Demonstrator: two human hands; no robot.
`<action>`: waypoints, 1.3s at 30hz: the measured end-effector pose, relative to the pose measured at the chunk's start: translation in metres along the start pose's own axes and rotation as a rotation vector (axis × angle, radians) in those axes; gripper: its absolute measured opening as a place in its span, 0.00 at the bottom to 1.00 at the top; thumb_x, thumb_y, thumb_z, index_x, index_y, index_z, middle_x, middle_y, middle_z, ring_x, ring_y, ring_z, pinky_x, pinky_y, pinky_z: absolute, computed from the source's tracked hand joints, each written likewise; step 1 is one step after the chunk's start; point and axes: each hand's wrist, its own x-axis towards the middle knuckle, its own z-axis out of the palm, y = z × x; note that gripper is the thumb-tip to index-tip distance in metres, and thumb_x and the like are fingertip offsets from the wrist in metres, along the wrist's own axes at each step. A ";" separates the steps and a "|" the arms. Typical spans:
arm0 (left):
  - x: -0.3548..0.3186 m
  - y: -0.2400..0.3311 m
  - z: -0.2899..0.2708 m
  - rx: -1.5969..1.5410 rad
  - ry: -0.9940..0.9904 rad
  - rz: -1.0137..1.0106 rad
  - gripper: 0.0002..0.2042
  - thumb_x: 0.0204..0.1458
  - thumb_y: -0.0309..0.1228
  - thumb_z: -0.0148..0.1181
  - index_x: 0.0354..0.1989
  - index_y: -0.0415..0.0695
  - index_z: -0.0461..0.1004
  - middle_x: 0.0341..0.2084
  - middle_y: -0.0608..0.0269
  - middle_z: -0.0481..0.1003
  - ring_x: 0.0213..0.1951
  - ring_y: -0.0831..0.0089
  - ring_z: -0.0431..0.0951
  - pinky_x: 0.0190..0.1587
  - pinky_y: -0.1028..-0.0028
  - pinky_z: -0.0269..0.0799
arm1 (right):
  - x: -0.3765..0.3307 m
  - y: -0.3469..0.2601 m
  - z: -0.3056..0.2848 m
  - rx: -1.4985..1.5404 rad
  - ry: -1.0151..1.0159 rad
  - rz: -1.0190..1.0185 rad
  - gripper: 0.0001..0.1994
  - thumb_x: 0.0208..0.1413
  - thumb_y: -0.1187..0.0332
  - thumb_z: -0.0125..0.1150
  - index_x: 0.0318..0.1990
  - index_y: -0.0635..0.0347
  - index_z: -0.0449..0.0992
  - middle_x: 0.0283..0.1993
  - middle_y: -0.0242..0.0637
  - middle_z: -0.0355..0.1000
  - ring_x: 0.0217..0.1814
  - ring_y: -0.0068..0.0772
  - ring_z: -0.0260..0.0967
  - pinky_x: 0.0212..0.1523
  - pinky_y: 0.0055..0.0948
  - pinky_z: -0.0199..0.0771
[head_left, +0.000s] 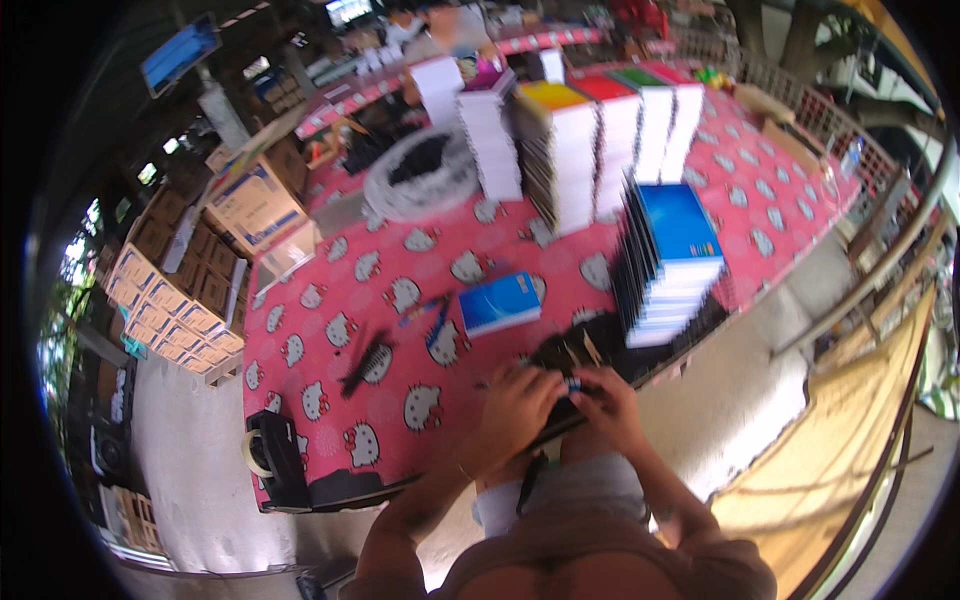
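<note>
At the table's near edge, my left hand (520, 402) and my right hand (610, 405) meet with fingers closed. Between their fingertips is a small dark and bluish item (573, 386), too small and blurred to name. Just beyond them a single notebook with a blue cover (500, 303) lies flat. Right of it rises a tall stack of blue-covered notebooks (672, 262), standing on something black at the edge. Left of the single notebook are a blue pen-like stick (437, 322) and a dark comb-like object (368, 365), both blurred.
More stacks, topped with yellow (552, 96), red (606, 88) and green (640, 77), stand at the back of the pink patterned table (430, 375). A black tape dispenser (278, 460) sits at the near left corner. Cardboard boxes (180, 290) are piled to the left.
</note>
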 end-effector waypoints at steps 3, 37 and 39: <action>0.002 0.007 -0.001 -0.032 0.020 0.028 0.09 0.55 0.33 0.65 0.41 0.45 0.77 0.33 0.62 0.74 0.38 0.60 0.76 0.47 0.60 0.70 | 0.000 -0.002 -0.012 -0.102 -0.030 0.030 0.13 0.56 0.78 0.67 0.49 0.64 0.80 0.45 0.40 0.77 0.45 0.29 0.79 0.43 0.27 0.82; -0.025 0.000 0.006 0.134 -0.135 0.112 0.13 0.56 0.35 0.62 0.48 0.47 0.74 0.35 0.64 0.75 0.40 0.65 0.76 0.47 0.64 0.68 | 0.051 -0.030 -0.040 -0.338 -0.613 -0.071 0.04 0.46 0.81 0.67 0.31 0.67 0.79 0.31 0.39 0.77 0.33 0.27 0.79 0.37 0.25 0.81; -0.025 0.001 0.005 0.129 -0.128 0.120 0.15 0.56 0.36 0.62 0.50 0.47 0.74 0.35 0.64 0.75 0.41 0.65 0.75 0.47 0.65 0.68 | 0.047 -0.032 -0.036 -0.366 -0.547 -0.114 0.05 0.46 0.81 0.67 0.29 0.67 0.76 0.30 0.40 0.76 0.32 0.28 0.79 0.37 0.25 0.81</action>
